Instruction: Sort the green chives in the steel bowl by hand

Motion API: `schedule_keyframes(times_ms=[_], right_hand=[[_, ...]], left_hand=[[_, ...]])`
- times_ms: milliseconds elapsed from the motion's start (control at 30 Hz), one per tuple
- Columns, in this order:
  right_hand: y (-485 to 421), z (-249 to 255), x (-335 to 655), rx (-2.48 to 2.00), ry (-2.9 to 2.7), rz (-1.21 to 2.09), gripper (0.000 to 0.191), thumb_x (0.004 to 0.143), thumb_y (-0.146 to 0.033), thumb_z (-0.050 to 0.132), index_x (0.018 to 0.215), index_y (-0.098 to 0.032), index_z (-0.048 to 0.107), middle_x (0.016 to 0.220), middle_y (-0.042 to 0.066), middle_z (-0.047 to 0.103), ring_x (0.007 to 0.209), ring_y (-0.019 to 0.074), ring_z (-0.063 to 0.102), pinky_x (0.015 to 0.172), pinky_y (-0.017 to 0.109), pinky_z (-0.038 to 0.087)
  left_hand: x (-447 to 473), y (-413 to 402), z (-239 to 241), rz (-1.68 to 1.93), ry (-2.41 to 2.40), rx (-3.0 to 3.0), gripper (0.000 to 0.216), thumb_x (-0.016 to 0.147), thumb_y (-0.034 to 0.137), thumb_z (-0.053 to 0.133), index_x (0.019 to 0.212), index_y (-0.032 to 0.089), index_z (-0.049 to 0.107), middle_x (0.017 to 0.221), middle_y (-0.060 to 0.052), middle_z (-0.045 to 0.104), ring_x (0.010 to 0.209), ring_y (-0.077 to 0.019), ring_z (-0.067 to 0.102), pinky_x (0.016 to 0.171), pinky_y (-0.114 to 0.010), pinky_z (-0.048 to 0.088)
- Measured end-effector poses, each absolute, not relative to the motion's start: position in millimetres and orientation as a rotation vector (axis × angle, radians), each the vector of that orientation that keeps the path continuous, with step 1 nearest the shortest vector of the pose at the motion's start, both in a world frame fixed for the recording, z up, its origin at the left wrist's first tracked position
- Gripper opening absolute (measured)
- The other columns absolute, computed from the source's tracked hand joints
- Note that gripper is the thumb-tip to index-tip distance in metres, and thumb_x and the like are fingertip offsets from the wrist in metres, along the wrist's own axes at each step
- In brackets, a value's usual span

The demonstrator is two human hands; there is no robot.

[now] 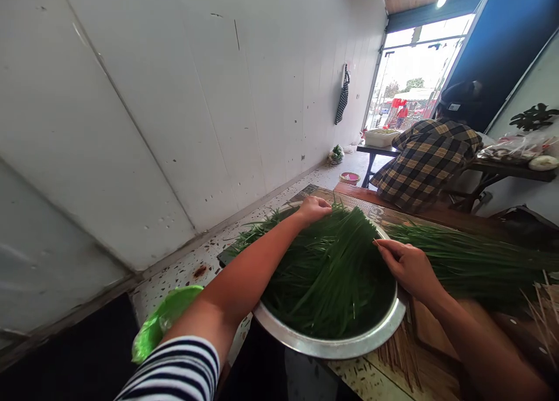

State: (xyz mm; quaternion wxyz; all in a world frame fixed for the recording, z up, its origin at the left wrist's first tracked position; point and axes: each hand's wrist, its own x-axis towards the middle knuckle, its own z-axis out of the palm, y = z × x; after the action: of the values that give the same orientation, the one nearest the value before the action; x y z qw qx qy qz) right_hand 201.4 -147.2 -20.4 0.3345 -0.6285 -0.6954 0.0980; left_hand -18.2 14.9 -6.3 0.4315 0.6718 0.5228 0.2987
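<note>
Leaves (338,261), long and dark green, fanned in the round silvery metal basin (336,350), could be torn if the thin tan stick (376,242) pinched by the right hand (408,264) is tilted while the left hand's (313,210) fingers are pressed together.

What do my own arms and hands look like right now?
Your left arm wears a sleeve with dark and white stripes, ending near the elbow; the forearm is uncovered. Your right arm shows no sleeve in view. Both hands are ungloved, with no watch or bracelet visible at either wrist.
</note>
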Motion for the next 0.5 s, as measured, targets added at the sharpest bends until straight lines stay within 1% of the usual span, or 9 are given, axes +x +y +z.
schedule_keyframes(times_ms=[100, 233, 400, 500], right_hand=[[-147.6, -21.0, 201.8, -1.643, -1.821, 0.265, 0.034, 0.084, -0.038, 0.047, 0.095, -0.024, 0.075, 0.078, 0.002, 0.074, 0.067, 0.02, 0.062, 0.064, 0.03, 0.047], [-147.5, -21.9, 202.6, -1.654, -1.83, 0.249, 0.032, 0.085, -0.037, 0.047, 0.097, -0.025, 0.075, 0.081, 0.001, 0.074, 0.07, 0.0199, 0.063, 0.065, 0.03, 0.048], [-147.4, -22.5, 201.9, -1.645, -1.83, 0.239, 0.031, 0.085, -0.037, 0.048, 0.095, -0.026, 0.075, 0.079, 0.001, 0.074, 0.066, 0.0191, 0.063, 0.064, 0.03, 0.048], [-147.4, -22.5, 201.3, -1.644, -1.817, 0.254, 0.031, 0.085, -0.037, 0.048, 0.095, -0.026, 0.075, 0.082, 0.001, 0.075, 0.067, 0.0195, 0.063, 0.065, 0.03, 0.048]], left_hand=[[-13.8, 11.1, -5.8, 0.743, 1.232, 1.494, 0.001, 0.075, 0.012, 0.065, 0.076, 0.012, 0.065, 0.064, -0.003, 0.068, 0.061, -0.0114, 0.063, 0.066, -0.023, 0.051], [-10.5, 5.3, -1.0, 0.692, 1.215, 1.383, 0.003, 0.078, 0.011, 0.063, 0.08, 0.012, 0.062, 0.067, -0.003, 0.069, 0.06, -0.0105, 0.063, 0.059, -0.021, 0.048], [-5.7, 0.0, 2.2, 0.779, 1.193, 1.436, 0.002, 0.078, 0.01, 0.063, 0.078, 0.011, 0.064, 0.065, -0.001, 0.068, 0.056, -0.0082, 0.059, 0.057, -0.02, 0.046], [-0.9, -3.9, 3.6, 0.817, 1.158, 1.43, 0.002, 0.076, 0.01, 0.064, 0.077, 0.011, 0.066, 0.063, -0.001, 0.067, 0.055, -0.0076, 0.058, 0.057, -0.02, 0.046]])
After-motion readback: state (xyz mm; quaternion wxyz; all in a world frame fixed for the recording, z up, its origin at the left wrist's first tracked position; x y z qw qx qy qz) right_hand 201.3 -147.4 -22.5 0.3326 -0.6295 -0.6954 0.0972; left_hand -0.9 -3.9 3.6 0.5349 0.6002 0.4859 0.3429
